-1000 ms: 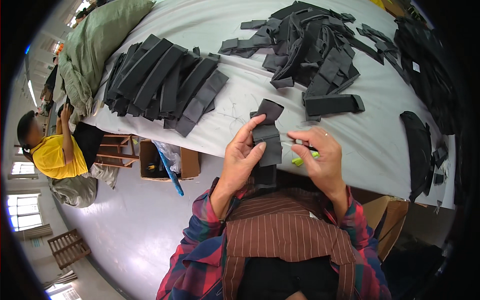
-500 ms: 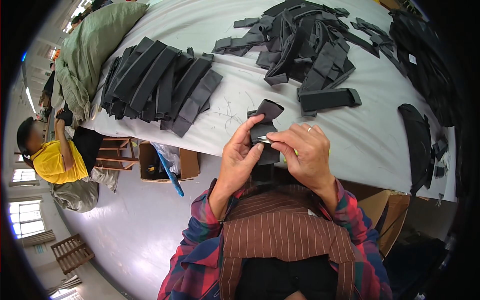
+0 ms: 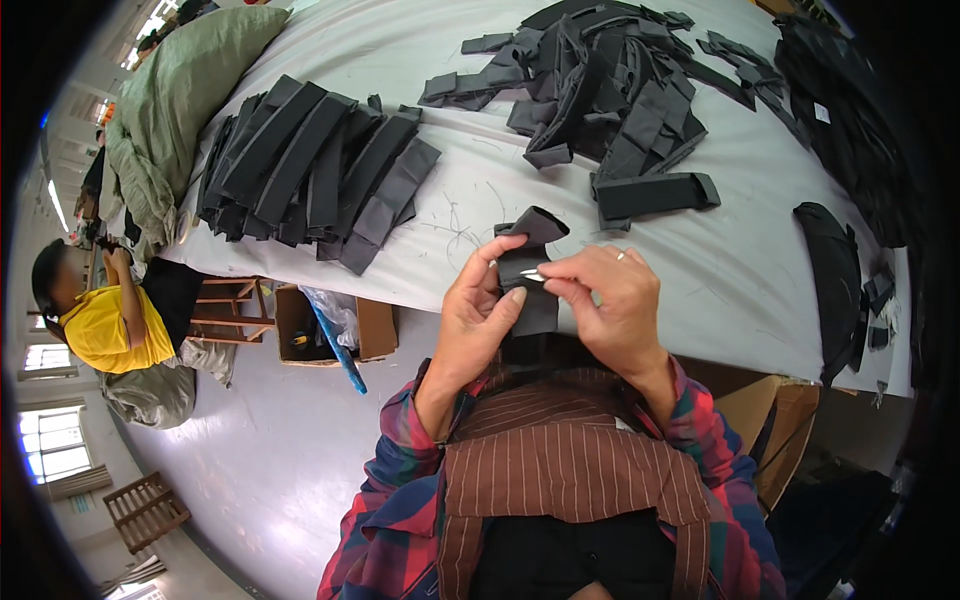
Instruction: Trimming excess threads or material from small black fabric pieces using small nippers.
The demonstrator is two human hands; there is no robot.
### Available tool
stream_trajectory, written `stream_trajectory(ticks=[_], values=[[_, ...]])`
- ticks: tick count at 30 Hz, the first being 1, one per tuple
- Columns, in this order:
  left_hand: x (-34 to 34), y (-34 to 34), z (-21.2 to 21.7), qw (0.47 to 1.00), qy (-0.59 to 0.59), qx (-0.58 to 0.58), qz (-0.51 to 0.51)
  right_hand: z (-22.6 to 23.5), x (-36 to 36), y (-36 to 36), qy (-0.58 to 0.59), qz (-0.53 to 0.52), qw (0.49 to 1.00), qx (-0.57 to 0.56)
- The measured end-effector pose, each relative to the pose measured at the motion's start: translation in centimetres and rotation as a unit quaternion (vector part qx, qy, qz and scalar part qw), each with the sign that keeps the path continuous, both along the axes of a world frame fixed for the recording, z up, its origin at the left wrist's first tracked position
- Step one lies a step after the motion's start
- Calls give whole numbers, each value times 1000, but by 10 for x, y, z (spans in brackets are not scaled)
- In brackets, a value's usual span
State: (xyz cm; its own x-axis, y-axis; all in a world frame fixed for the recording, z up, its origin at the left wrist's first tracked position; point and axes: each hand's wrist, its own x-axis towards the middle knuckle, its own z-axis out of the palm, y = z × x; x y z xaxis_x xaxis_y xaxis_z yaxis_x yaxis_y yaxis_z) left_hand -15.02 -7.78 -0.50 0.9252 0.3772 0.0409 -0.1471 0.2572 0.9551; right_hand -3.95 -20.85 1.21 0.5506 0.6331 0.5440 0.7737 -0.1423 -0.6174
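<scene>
My left hand (image 3: pixel 476 320) pinches a dark grey fabric strip (image 3: pixel 534 312) between thumb and fingers, just past the table's near edge. The strip's top end curls over and its lower end hangs toward my lap. In my right hand (image 3: pixel 618 298) is a small tool with a silvery pointed tip (image 3: pixel 531 274), which looks like thread snips; the palm hides most of it. Its tip lies against the strip, close to my left thumb. Beyond my hands, loose thread bits (image 3: pixel 455 230) are scattered on the white-covered table (image 3: pixel 500 185).
At left on the table, similar strips lie in a row (image 3: pixel 310 165); a tangled heap (image 3: pixel 600 90) sits farther back. Black fabric pieces (image 3: pixel 835 130) line the right side. A green sack (image 3: pixel 190 90), a cardboard box (image 3: pixel 375 330) and a person in yellow (image 3: pixel 120 325) are at left.
The tool's tip has shifted slightly up along the strip, and my right fingers have turned a little. My left hand keeps its hold on the strip.
</scene>
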Motion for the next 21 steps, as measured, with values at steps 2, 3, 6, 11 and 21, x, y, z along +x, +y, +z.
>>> stream_trajectory(ticks=[2, 3, 6, 11, 21], values=[[-1, 3, 7, 995, 18, -97, -26, 0, 4, -6, 32, -11, 999, 14], [-1, 2, 6, 995, 20, -97, -1, 3, 6, -10, 62, -17, 998, 7], [0, 4, 8, 994, 23, -103, 3, 6, 7, -15, 96, -13, 995, -3], [1, 2, 10, 992, 18, -121, 6, 4, 7, -16, 74, -7, 997, -6], [0, 1, 10, 992, 29, -121, -8, 6, 5, -14, 14, -15, 999, -30]])
